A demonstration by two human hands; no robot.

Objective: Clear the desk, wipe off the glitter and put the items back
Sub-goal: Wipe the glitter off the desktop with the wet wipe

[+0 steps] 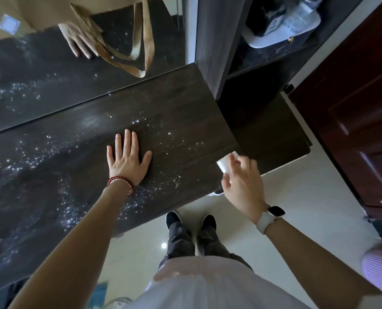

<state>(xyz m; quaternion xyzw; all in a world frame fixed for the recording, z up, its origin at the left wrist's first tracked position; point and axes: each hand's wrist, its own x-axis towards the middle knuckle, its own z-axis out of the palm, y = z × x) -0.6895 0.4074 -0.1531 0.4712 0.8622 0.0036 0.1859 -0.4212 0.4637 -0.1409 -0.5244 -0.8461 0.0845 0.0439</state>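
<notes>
The right hand (241, 181), wearing a white-strapped watch, is gripping a small white folded wipe (227, 162) at the near right edge of the dark wood-grain bench (185, 103). The left hand (127, 157) is lying open and flat on the bench (red bead bracelet at the wrist), silver glitter specks (69, 204) lying scattered around it.
</notes>
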